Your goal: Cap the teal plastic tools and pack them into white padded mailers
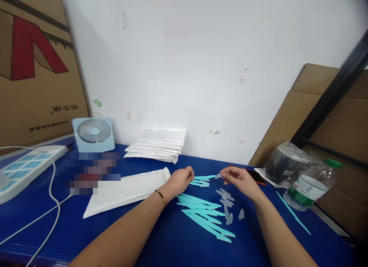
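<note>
My left hand (pixel 180 181), with a ring and a dark bracelet, pinches the handle end of a turquoise eyebrow razor (pixel 207 177); its blade end points right. My right hand (pixel 240 179) is closed in a pinch on a small translucent blade cap (pixel 218 176), close to the razor's tip. Whether cap and razor touch, I cannot tell. Several more turquoise razors (pixel 201 217) lie fanned out below my left hand, and a few others sit right by its fingertips. Loose translucent caps (pixel 227 198) are scattered between the razors and my right forearm.
A white padded mailer (pixel 123 190) lies left of my left hand, with a mailer stack (pixel 158 144) behind it. Further left are a fan (pixel 94 133) and power strip (pixel 31 167) with cables. Rightward are a phone (pixel 257 177), a bottle (pixel 309 186) and a lone razor (pixel 293 212).
</note>
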`<state>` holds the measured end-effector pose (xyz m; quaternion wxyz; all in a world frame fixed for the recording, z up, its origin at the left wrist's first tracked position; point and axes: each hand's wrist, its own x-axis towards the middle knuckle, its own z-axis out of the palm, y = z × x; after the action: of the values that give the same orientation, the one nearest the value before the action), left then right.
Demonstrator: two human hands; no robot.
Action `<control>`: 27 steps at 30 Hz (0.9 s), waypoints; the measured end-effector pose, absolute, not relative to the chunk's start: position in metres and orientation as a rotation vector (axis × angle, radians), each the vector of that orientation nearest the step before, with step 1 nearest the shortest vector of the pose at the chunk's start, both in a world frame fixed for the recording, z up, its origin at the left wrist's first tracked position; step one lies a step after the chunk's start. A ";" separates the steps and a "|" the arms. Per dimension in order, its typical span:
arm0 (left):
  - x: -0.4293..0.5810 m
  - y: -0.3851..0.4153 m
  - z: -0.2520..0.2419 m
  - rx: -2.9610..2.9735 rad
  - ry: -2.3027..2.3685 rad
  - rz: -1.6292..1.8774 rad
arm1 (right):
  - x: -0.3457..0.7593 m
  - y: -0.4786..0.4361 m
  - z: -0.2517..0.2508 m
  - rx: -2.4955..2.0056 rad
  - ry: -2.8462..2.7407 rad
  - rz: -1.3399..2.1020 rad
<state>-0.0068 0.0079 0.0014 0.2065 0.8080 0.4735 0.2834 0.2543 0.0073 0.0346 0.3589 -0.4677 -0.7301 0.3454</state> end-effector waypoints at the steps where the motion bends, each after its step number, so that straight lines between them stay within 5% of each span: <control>1: -0.007 0.008 0.002 2.249 1.325 0.792 | 0.253 0.007 0.034 -1.198 -1.882 0.901; 16: -0.006 0.010 0.000 2.306 1.375 0.789 | 0.237 0.013 0.016 -1.179 -1.915 0.979; 22: -0.010 0.017 -0.004 2.361 1.659 0.720 | 0.260 0.019 0.017 -1.512 -2.095 0.466; 27: -0.006 0.004 0.004 2.449 1.434 0.701 | 0.275 0.020 0.014 -1.673 -2.241 0.612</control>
<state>-0.0060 0.0039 0.0036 0.1090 0.8328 0.4875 0.2384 0.2753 0.0198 0.0142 0.1389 -0.5787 -0.7753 0.2116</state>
